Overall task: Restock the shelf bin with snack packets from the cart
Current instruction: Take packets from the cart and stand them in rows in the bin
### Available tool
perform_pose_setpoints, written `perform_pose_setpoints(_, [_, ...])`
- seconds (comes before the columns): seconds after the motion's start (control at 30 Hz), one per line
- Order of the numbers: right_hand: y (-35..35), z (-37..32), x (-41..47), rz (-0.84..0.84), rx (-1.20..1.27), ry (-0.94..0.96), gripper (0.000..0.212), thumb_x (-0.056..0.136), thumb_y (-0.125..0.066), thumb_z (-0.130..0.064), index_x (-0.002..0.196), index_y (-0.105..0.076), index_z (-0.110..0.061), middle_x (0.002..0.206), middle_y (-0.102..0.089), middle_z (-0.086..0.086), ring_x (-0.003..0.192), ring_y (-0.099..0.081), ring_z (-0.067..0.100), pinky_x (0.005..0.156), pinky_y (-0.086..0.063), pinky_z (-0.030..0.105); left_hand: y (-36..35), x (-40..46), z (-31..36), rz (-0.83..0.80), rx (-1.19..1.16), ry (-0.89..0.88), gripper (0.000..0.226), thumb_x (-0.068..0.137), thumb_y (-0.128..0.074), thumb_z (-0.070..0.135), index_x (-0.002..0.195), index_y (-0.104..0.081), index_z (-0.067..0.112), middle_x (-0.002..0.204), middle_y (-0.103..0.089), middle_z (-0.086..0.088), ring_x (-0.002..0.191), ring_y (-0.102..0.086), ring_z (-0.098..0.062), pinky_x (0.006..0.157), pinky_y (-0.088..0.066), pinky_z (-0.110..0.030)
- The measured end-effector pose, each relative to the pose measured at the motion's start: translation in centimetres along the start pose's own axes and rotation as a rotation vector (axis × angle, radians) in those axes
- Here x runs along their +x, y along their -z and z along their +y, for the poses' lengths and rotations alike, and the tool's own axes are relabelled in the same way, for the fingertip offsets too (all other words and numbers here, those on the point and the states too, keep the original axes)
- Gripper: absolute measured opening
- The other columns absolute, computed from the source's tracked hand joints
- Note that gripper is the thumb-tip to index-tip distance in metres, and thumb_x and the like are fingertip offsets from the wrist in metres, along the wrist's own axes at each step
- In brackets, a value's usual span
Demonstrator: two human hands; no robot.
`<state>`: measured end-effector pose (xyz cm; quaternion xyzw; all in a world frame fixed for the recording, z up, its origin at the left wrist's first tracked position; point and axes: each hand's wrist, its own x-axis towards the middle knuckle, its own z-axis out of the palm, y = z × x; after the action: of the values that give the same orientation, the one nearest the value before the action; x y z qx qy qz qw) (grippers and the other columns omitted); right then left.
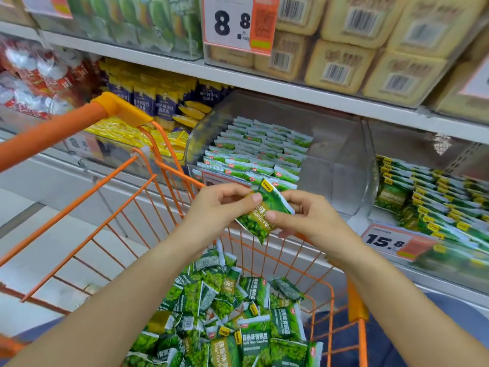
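1. Both hands hold one green snack packet over the orange cart, just in front of the shelf bin.
2. Left hand: thumb on top of the packet, fingers curled beneath, pinching its left edge.
3. Right hand: thumb pressed on the printed face, fingers behind, pinching the right side. I see more than one packet edge fanned at the top, so it may be a small stack; I cannot tell the count.
4. I judge the two-handed hold is for squaring or flattening the packet so it slots upright into the rows, not for carrying.
5. The bin is clear plastic with a curved front. Neat rows of green packets fill its left part, standing on edge with faces forward; the right part looks open, likely where the next ones go.
6. Loose packets lie heaped any-which-way in the cart, so each needs turning before placing.
7. Plenty left in the cart, so the task looks well short of done.
8. Neighbours: yellow-and-blue packs on the left, another green product on the right, price tag below it.
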<state>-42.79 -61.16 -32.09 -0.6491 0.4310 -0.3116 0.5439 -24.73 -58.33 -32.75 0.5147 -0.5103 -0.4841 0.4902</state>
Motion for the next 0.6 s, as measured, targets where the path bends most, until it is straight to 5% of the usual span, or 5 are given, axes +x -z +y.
perform_pose_setpoints(0.13, [1.3, -0.9, -1.1, 0.094, -0.056, 0.060, 0.014, 0.077, -0.075, -0.008, 0.088, -0.067, -0.013, 0.082, -0.071, 0.004, 0.070, -0.067, 0.014, 0.067, -0.057, 0.026, -1.1, 0.1, -0.1, 0.040, 0.013, -0.028, 0.030, 0.096, -0.049, 0.034, 0.086, -0.073, 0.019, 0.084, -0.073, 0.006, 0.083, -0.068, -0.005, 0.067, -0.055, -0.020])
perform_pose_setpoints(0.27, [5.9, -1.5, -3.4, 0.289, -0.217, 0.166, 0.016, 0.079, -0.075, -0.012, 0.091, -0.068, -0.018, 0.084, -0.071, -0.003, 0.075, -0.066, 0.011, 0.073, -0.055, 0.028, -3.8, 1.4, 0.1, -0.004, 0.535, -0.329, 0.034, 0.102, -0.038, 0.039, 0.086, -0.064, 0.024, 0.074, -0.060, 0.009, 0.072, -0.054, -0.006, 0.062, -0.037, -0.027])
perform_pose_setpoints(0.37, [10.6, -0.6, -5.2, 0.511, -0.298, 0.208, 0.020, 0.079, -0.076, -0.013, 0.086, -0.066, -0.029, 0.081, -0.071, -0.009, 0.074, -0.065, 0.010, 0.069, -0.053, 0.027, -7.0, 3.3, -0.3, -0.033, 0.826, -0.467, 0.051, 0.097, -0.025, 0.052, 0.115, -0.063, 0.023, 0.110, -0.064, 0.008, 0.105, -0.053, -0.013, 0.089, -0.035, -0.032])
perform_pose_setpoints(0.47, [15.9, 1.8, -6.5, 0.712, -0.319, 0.169, 0.017, 0.075, -0.078, -0.022, 0.083, -0.069, -0.034, 0.080, -0.071, -0.010, 0.076, -0.062, 0.010, 0.076, -0.050, 0.036, -9.7, 4.7, -1.3, -0.049, 0.981, -0.351, 0.076, 0.088, -0.007, 0.062, 0.133, -0.051, 0.020, 0.129, -0.057, 0.000, 0.122, -0.046, -0.022, 0.108, -0.024, -0.038])
perform_pose_setpoints(0.6, [21.2, 4.7, -6.1, 0.747, -0.526, -0.081, 0.017, 0.079, -0.077, -0.026, 0.093, -0.070, -0.022, 0.088, -0.070, 0.000, 0.082, -0.064, 0.022, 0.080, -0.052, 0.043, -12.0, 5.5, -2.6, -0.076, 1.246, -0.236, 0.082, 0.086, 0.004, 0.062, 0.138, -0.043, 0.020, 0.137, -0.052, -0.002, 0.130, -0.041, -0.022, 0.116, -0.009, -0.043])
